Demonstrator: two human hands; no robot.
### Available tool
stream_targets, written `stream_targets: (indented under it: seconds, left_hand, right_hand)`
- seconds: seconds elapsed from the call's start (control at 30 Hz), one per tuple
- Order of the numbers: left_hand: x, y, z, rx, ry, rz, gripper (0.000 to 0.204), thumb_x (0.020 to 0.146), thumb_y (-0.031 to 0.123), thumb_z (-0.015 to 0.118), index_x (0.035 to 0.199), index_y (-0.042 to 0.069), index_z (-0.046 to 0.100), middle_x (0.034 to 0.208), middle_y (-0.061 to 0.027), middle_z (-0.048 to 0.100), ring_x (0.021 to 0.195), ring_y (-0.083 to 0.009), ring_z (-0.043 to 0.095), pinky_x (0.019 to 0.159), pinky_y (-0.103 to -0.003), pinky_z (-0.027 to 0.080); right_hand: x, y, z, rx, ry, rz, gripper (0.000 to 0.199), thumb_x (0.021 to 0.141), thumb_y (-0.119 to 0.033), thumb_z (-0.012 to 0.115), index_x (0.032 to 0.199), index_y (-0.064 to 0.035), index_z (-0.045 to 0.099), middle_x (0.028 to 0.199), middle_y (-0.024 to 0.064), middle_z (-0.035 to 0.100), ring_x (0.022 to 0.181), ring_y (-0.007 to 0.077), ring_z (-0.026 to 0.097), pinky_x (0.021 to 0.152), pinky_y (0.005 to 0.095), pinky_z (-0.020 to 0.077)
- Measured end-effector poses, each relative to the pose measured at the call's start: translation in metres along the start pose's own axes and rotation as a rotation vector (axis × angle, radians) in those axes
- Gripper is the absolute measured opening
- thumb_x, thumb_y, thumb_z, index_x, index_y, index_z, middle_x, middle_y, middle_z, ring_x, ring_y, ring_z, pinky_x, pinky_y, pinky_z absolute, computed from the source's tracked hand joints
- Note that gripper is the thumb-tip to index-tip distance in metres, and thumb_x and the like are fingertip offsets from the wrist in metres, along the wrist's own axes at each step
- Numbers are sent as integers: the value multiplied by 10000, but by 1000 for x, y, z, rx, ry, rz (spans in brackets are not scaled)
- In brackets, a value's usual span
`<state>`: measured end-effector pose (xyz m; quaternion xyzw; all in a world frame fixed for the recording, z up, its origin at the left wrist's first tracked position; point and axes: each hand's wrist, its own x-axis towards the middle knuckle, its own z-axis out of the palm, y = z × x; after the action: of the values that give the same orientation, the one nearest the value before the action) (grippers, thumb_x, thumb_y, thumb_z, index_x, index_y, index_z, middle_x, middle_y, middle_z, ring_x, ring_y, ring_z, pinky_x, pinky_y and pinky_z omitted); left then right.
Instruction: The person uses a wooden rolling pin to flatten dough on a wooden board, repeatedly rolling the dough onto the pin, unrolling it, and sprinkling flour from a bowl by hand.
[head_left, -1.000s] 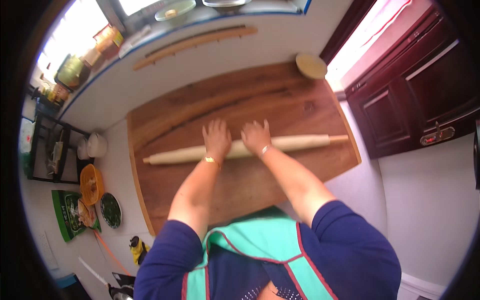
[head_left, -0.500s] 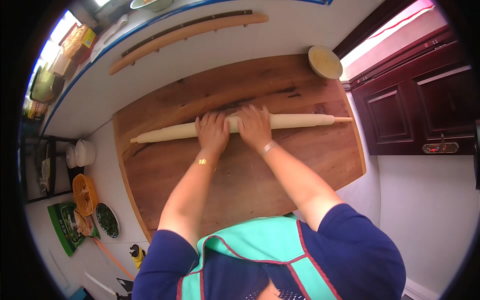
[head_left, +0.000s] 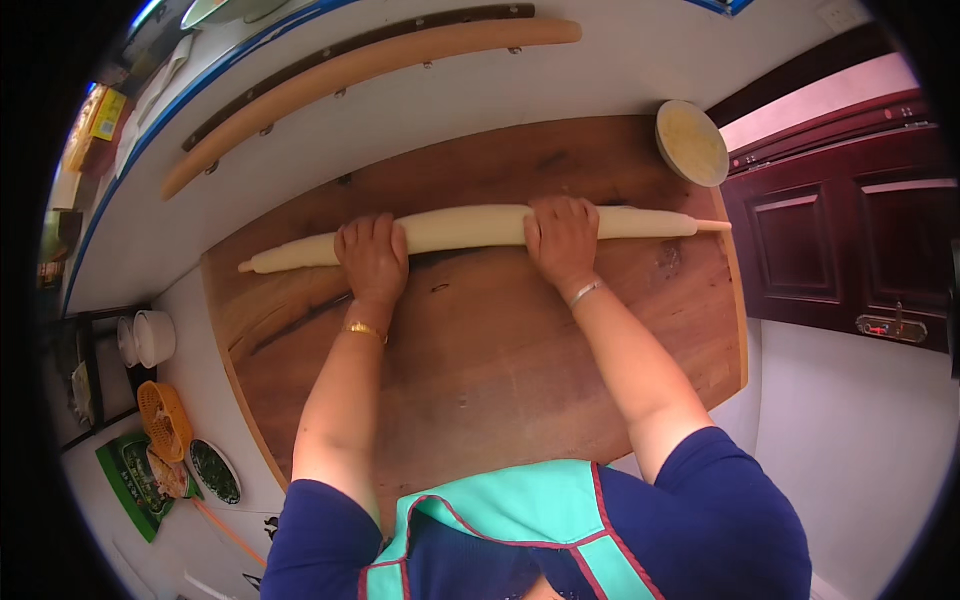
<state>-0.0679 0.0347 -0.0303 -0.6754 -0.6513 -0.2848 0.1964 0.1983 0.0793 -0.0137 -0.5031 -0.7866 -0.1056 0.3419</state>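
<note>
A long, pale roll of dough (head_left: 465,228) lies around a rolling pin (head_left: 712,226) directly under both hands, its long axis running from the left edge of the wooden board (head_left: 460,400) to the right, closer to the far edge than the near one. The left hand (head_left: 373,258) is nearer the roll's left end and the right hand (head_left: 565,240) its right end, well apart, both with fingers bent over the top; whether they clamp or merely press, I cannot tell. A bowl (head_left: 692,143) sits at the far right corner.
</note>
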Motion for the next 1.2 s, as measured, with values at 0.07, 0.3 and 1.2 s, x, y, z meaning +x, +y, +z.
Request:
stream_targets:
  seconds: [0.07,0.3,1.2]
  left_hand:
    - [18,-6,5,59,-279,-118,215,914,277,532,850,118,663,943,-81,668,941,-295,601,881,-489,434]
    - [1,8,-9,25,-384,-58,268,927,268,483,845,83,659,912,-102,660,894,-309,606,770,-463,468]
    - [-88,111,-89,-96,-396,-71,392,934,319,497,1266,121,563,1416,-93,484,1324,-267,415,1106,-533,253]
  right_hand:
    - [21,-1,6,-40,-353,167,310,928,-290,485,796,-101,692,860,91,673,910,298,609,842,455,437]
    - [-1,10,-11,-146,-416,128,350,944,-277,438,780,-63,662,832,125,642,851,319,593,778,463,442]
    - [-102,-83,-86,-99,-433,8,268,877,-302,510,1025,-116,633,1140,44,624,1131,241,538,1013,507,336]
